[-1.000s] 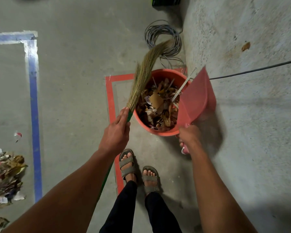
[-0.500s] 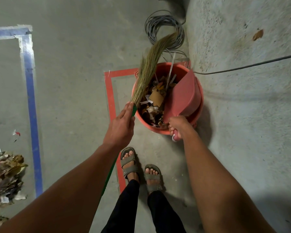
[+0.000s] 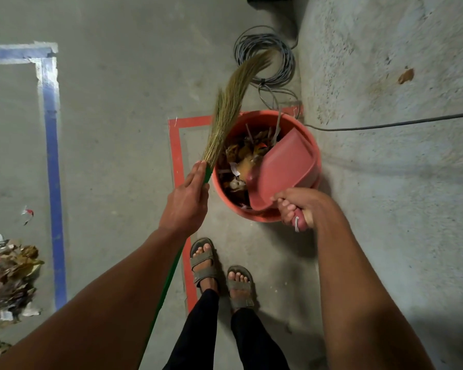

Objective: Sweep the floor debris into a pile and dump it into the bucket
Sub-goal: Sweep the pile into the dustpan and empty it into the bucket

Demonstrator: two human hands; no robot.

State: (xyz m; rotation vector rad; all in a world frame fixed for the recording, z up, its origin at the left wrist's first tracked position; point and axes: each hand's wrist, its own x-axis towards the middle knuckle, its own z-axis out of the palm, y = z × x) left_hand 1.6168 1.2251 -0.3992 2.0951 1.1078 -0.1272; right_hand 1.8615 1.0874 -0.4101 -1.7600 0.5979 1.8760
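Dustpan (image 3: 284, 172) blade hidden inside bucket (image 3: 315, 166)

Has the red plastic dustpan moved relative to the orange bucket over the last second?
Yes. The red plastic dustpan has swung left and down, from beyond the right rim of the orange bucket to inside its mouth.

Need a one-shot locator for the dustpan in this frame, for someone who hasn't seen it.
Start at the round orange bucket on the floor inside the red tape corner. The dustpan is the flat pink scoop tilted into the bucket's right half, its handle gripped by the right hand. Unlike the broom beside it, it is smooth plastic, not straw.
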